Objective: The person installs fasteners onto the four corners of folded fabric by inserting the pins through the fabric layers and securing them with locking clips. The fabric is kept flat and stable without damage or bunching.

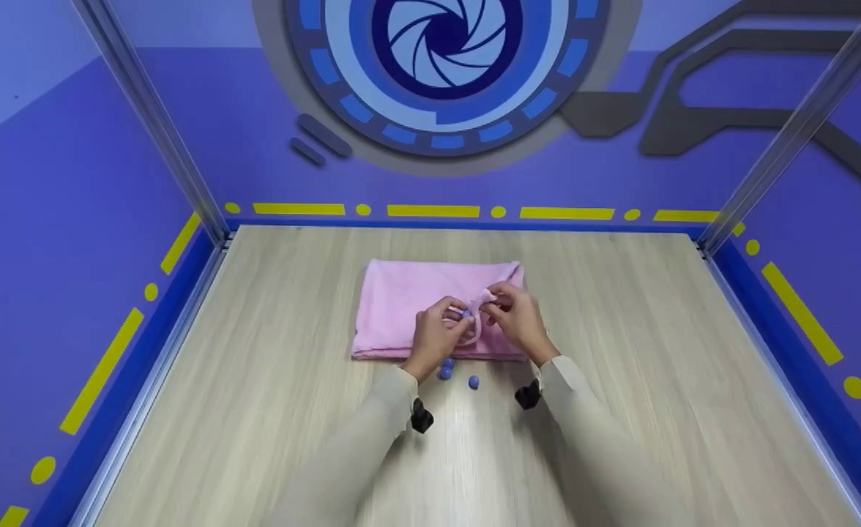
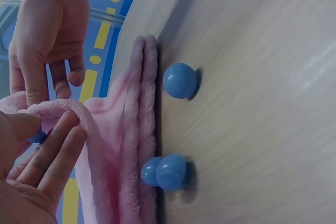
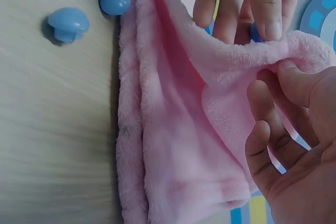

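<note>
Pink plush cloth point(image 1: 401, 300), folded, lies flat on a wood-grain table point(image 1: 291, 329), except near its right side, where one edge is lifted between both hands. Left hand point(image 1: 441, 329): thumb and forefinger pinch a small blue piece point(image 2: 38, 136) right at the lifted edge; remaining fingers extended, close alongside one another. Piece sits in the gap behind the thumb, mostly hidden by fingers and cloth; cannot tell whether it grips the fabric. Right hand point(image 1: 520, 318): thumb and forefinger tips pinch the same raised edge, just beside the piece; other fingers loosely bent, slightly apart. Raised edge curves between the two grips.

Nearer the person, off the cloth's folded front edge: a pair of blue pieces point(image 2: 171, 172), close together, and a lone blue piece point(image 3: 68, 23), domed cap with short stem, a little apart. All three rest on the table, below the hands.
</note>
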Demonstrator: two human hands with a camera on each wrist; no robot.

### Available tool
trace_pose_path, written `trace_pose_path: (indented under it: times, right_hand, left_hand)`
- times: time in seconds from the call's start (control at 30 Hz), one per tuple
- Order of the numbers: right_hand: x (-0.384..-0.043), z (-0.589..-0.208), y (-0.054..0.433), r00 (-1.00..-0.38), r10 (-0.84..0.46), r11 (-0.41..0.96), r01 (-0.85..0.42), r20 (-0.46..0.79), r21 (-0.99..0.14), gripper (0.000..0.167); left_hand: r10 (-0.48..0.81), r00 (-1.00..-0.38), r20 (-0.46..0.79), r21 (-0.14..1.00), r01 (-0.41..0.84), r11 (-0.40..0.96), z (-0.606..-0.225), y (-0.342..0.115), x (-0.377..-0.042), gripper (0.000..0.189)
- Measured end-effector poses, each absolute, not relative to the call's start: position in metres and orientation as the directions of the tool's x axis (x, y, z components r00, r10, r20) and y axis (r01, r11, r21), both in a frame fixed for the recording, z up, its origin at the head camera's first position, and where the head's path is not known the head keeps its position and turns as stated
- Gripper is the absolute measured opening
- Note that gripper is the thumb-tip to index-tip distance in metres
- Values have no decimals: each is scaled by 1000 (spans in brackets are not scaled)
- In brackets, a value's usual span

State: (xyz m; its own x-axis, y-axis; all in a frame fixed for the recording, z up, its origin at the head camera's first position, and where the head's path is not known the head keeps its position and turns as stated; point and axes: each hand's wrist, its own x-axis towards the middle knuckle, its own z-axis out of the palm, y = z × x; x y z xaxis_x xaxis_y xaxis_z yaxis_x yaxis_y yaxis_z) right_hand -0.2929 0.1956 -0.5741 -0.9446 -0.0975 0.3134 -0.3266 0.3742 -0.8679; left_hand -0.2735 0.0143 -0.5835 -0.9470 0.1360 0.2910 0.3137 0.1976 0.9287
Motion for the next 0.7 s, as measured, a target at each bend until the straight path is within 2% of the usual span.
trace_pose_path:
  times: [0.13, 0.37, 0.7]
  right_hand:
    - [-292, -573, 196, -943, -95, 397, -330, 319, -857, 14]
    - [-292, -570, 197, -944, -114, 409, -328, 309, -852, 18]
    - [-292, -570, 197, -953, -142, 427, -302, 267, -852, 18]
  left_hand:
    - [120, -952, 282, 937, 300, 178, -582, 11, -277, 14]
    - [114, -969, 219, 972, 227, 65, -578, 9, -280, 21]
    - [95, -969, 227, 969, 235, 82, -580, 10, -280, 19]
